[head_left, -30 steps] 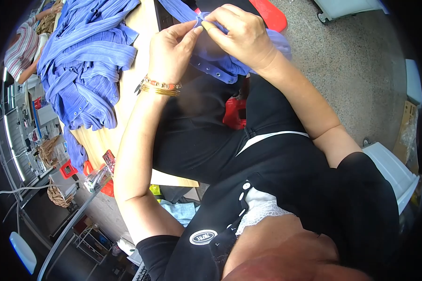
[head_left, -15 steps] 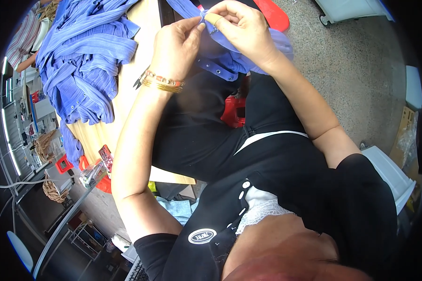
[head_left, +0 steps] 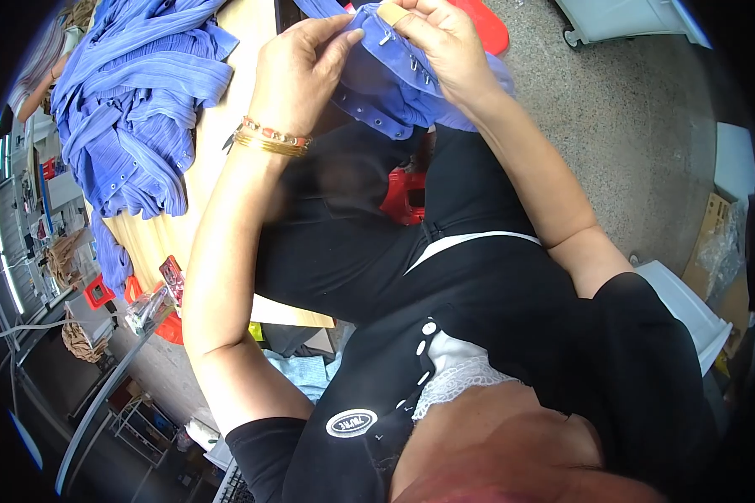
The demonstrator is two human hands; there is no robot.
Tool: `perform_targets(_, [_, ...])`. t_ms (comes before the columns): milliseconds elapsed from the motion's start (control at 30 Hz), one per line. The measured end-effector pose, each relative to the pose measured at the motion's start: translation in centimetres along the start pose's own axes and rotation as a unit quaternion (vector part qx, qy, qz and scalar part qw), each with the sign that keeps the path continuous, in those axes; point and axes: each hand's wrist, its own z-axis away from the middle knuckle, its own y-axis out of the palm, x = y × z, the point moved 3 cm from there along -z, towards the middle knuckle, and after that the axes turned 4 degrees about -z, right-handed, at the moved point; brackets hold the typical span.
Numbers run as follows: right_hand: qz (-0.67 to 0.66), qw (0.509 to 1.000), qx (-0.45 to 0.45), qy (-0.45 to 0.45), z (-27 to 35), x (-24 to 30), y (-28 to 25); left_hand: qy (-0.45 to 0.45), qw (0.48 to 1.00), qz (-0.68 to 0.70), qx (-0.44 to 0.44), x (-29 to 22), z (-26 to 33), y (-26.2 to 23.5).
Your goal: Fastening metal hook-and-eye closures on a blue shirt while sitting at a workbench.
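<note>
Left hand point(head_left: 298, 71): thumb and forefinger pinch the edge of the blue garment point(head_left: 403, 71) near the top of the view. Right hand point(head_left: 453, 59): also pinches the same garment, just beside the left fingertips; one digit wears a yellowish cover point(head_left: 393, 14); its upper fingers are partly cut off by the picture edge. Garment is held up in front of the person, over the lap and beside the table point(head_left: 247, 50). Small metal fasteners point(head_left: 386, 38) run in a row along its band; a lower strip hangs below, with round metal eyelets point(head_left: 396, 132).

Left wrist has gold bracelets point(head_left: 273, 147). Dark pointed tips, tool type unclear, show just beside that wrist on the table. Pile of blue clothes point(head_left: 134, 101) lies crumpled on the table, left of the left hand, well apart from it; a loose end hangs over the table side. Red patterned case point(head_left: 172, 277) near the table's lower left. Red stool point(head_left: 404, 197) shows between the legs. Grey speckled floor point(head_left: 596, 126) right, white wheeled cart point(head_left: 629, 21) upper right. Co-worker's arm point(head_left: 42, 90), far upper left.
</note>
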Motion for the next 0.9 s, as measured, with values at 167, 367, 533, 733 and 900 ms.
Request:
perform_targets(167, [0.026, 0.999, 0.020, -0.030, -0.1, 0.0, 0.3, 0.065, 0.994, -0.075, -0.048, -1.1, 0.1, -0.3])
perform_targets(367, [0.043, 0.998, 0.018, -0.051, -0.2, 0.0, 1.1, 0.134, 0.969, -0.195, -0.068, -2.5, 0.6, -0.1])
perform_targets(533, [-0.030, 0.999, -0.031, 0.000, -0.3, 1.1, 0.6, 0.157, 0.954, -0.245, -0.068, -2.9, 0.9, -0.2])
perform_targets(733, [-0.073, 0.997, -0.030, 0.004, -1.1, 1.6, -1.6, 0.039, 0.989, -0.141, 0.009, 0.4, -0.2, 0.0])
perform_targets(900, [-0.117, 0.992, -0.018, 0.046, -1.4, 1.8, -2.6, -0.113, 0.968, 0.207, 0.081, 5.4, -0.2, 0.8])
